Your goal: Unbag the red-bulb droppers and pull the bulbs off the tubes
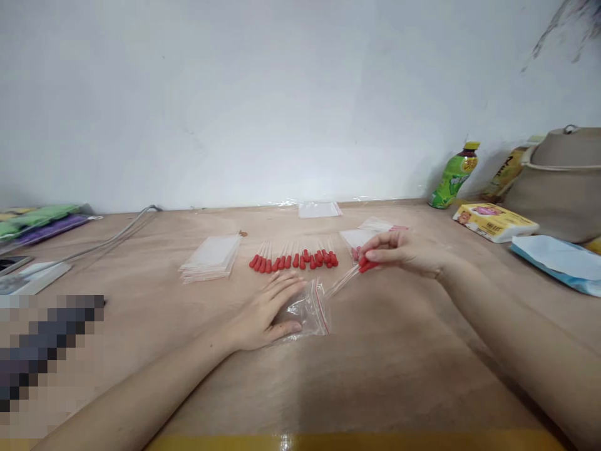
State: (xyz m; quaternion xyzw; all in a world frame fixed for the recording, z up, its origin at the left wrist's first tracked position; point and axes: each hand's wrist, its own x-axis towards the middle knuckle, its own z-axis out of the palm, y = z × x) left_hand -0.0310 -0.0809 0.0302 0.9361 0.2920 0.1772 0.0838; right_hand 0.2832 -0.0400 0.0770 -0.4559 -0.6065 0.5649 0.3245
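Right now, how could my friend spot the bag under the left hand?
Start at the brown table below the wall and find the row of red-ended tubes. Nearer than that row, the left hand rests on a clear bag. Unlike the stack of bags farther left, it lies singly, its red-striped mouth facing right.

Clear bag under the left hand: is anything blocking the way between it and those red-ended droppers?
Nothing visible does. The red-ended droppers in the right hand point at the striped edge of the clear bag; the left hand covers only its far side.
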